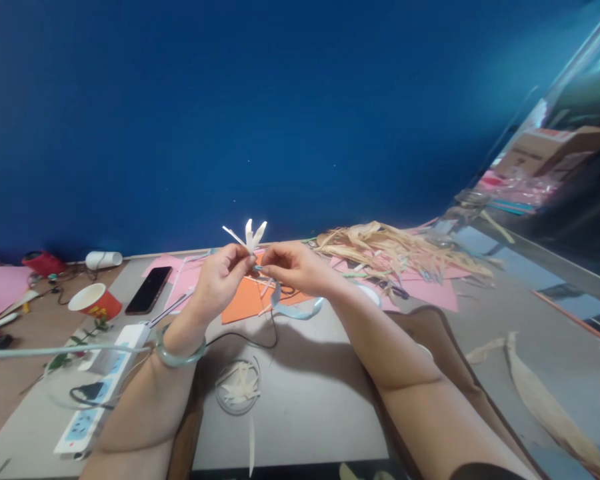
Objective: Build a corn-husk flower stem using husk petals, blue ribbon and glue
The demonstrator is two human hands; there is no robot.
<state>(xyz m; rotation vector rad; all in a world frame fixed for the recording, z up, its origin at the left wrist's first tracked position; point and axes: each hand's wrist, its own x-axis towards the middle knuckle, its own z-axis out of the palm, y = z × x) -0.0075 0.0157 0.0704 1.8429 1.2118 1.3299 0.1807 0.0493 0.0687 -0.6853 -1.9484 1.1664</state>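
A whitish bundle [251, 236] of narrow, splayed strips is held upright, a pale-blue ribbon [296, 311] curling loosely below.

No legible txt; print on red cup [98, 304] & cardboard box [533, 155] too blurry.

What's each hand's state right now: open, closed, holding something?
Left hand: closed, pinching the base of the white strips.
Right hand: closed in a pinch beside that base; exactly what it grips cannot be told.
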